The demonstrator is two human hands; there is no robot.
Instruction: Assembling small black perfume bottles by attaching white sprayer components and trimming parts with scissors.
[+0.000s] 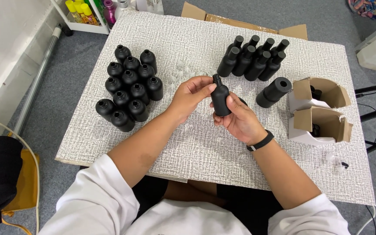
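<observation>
Nearest to me, my right hand (pixel 239 118) was closed around the body of a matte black bottle (pixel 220 101), holding it upright above the textured white table (pixel 205 148). My left hand (pixel 191 95) pinched its small cap (pixel 216 79) between thumb and fingertips. I judged the bottle rigid, light and slightly slick, best gripped at mid-body with the neck left free. Further left stood a cluster of open bottles (pixel 129 87); further right, a group of capped bottles (pixel 253 58), one bottle lying on its side (pixel 274 92), and two small cardboard boxes (pixel 320 111).
</observation>
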